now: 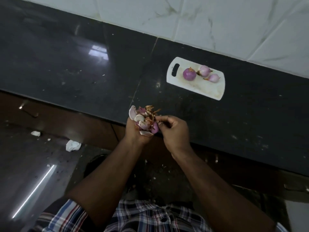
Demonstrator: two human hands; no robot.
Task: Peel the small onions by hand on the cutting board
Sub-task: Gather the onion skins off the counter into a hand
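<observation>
Both hands meet at the table's near edge: left hand (136, 131) cups a heap of onion peels (144, 120), right hand (172, 128) pinches at them. Three peeled onions (189, 74) lie on the cutting board (197, 88), well ahead and rightward, nearer the right hand.

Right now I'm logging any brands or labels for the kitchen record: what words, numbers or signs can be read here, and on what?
None can be read.
The white cutting board shows only stains, no print.
The dark countertop and the wall tiles carry no text.
The checked shirt shows no label.
</observation>
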